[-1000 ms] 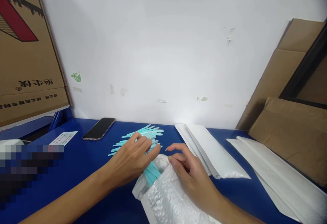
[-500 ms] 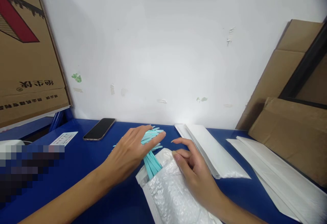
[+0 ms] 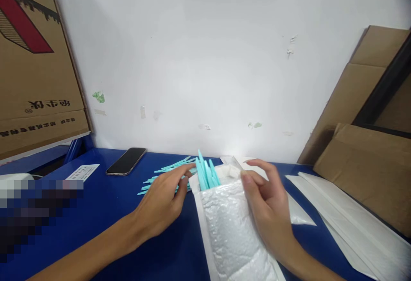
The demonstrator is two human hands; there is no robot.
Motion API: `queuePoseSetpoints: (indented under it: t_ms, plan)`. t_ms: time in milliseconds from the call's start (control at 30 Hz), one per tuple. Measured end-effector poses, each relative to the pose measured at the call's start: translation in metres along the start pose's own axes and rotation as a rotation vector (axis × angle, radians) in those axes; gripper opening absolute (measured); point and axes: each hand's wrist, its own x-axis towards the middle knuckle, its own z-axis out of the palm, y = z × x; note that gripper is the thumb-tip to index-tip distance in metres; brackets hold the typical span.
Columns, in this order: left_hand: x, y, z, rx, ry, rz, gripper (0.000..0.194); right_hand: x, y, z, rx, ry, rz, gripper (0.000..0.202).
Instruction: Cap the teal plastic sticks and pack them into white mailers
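My right hand (image 3: 268, 206) pinches the right edge of a white bubble mailer (image 3: 227, 225) between thumb and fingers, keeping it tilted up with its mouth away from me. Several turquoise flat sticks (image 3: 207, 174) with narrow tips poke out of the mailer's mouth at its left side. My left hand (image 3: 167, 197) is at the mailer's upper left corner, thumb and index finger apart, the index fingertip close to the sticks; whether it touches them I cannot tell. Behind this hand, more turquoise sticks (image 3: 175, 164) lie loose on the blue table (image 3: 105, 212), partly hidden by it.
A black phone (image 3: 126, 161) and a printed white card (image 3: 84, 172) lie to the left. More white mailers (image 3: 300, 210) lie behind my right hand, with another stack (image 3: 346, 217) at the right. Cardboard boxes (image 3: 366, 170) stand on both sides, and a white wall (image 3: 205, 67) rises behind.
The mailer has come up more upright and slightly right with my right hand. The sticks in its mouth now point upward. My left hand has drawn back from above them to the mailer's left edge.
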Motion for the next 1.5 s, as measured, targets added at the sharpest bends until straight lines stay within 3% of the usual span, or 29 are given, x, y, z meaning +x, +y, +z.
queuePoseSetpoints:
  t_ms: [67,133,267,400,467,600,700,800,933,1100,1233,1333,1400,1500]
  plan:
    - [-0.006,0.014,0.002,-0.41,-0.141,0.006,0.044,0.004,-0.006,-0.003,-0.007,0.09,-0.07,0.017]
    - [-0.013,0.027,0.006,-0.652,-0.245,0.034,0.052,0.007,-0.011,-0.005,-0.023,0.171,-0.134,0.015]
    - [-0.025,0.044,0.018,-0.599,-0.294,0.009,0.036,0.008,-0.013,-0.006,-0.063,0.28,-0.21,0.01]
    - [-0.026,0.048,0.022,-0.567,-0.291,-0.029,0.038,0.009,-0.011,-0.008,-0.111,0.316,-0.27,0.007]
    - [-0.024,0.048,0.018,-0.614,-0.237,-0.052,0.037,0.009,-0.012,-0.011,-0.121,0.263,-0.278,0.016]
    - [-0.019,0.044,0.007,-0.671,-0.004,-0.032,0.032,0.003,-0.014,-0.014,-0.109,0.005,-0.208,0.048]
    - [-0.016,0.039,0.002,-0.599,0.168,0.02,0.03,-0.005,-0.012,-0.011,-0.179,-0.163,-0.21,0.057]
    - [-0.014,0.03,0.003,-0.597,0.215,0.045,0.027,-0.01,-0.008,-0.008,-0.27,-0.256,-0.299,0.06]
    - [-0.014,0.023,0.004,-0.655,0.137,0.027,0.028,-0.011,-0.009,-0.009,-0.369,-0.332,-0.355,0.06]
    - [-0.018,0.037,0.002,-0.788,0.032,-0.065,0.032,-0.008,-0.012,-0.01,-0.373,-0.315,-0.346,0.055]
    - [-0.022,0.048,0.006,-1.014,-0.081,-0.183,0.048,-0.004,-0.012,-0.008,-0.215,-0.217,-0.196,0.053]
    - [-0.024,0.045,0.014,-1.107,-0.201,-0.238,0.059,0.003,-0.013,-0.007,-0.097,-0.138,-0.032,0.061]
    - [-0.025,0.039,0.018,-1.097,-0.253,-0.268,0.062,0.009,-0.013,-0.007,-0.122,-0.139,0.023,0.061]
    - [-0.026,0.03,0.02,-1.035,-0.288,-0.293,0.059,0.016,-0.012,-0.007,-0.219,-0.195,0.063,0.045]
